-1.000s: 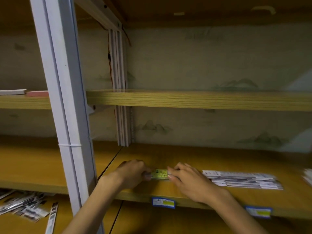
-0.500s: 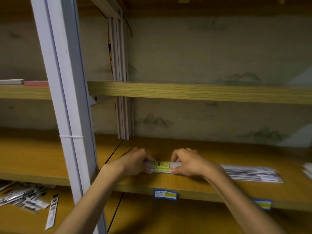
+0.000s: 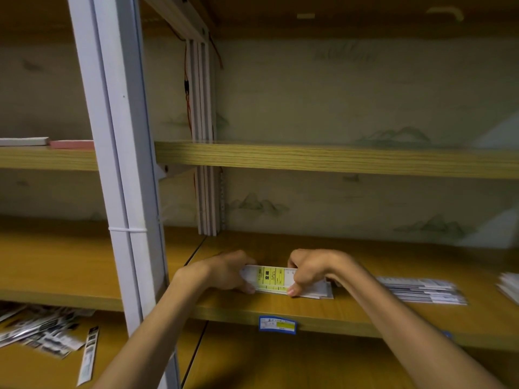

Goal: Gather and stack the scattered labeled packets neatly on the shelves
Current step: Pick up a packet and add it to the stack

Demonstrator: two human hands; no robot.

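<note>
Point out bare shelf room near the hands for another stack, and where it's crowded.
Bare board lies on the middle shelf behind both hands toward the back wall, and left of the left hand up to the white post. Crowded: right of the right hand, where the held packets nearly meet the packet row; scattered packets litter the lower shelf.

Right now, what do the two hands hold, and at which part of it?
A stack of labeled packets, held at its two ends: the left hand grips the left end, the right hand the right end.
</note>
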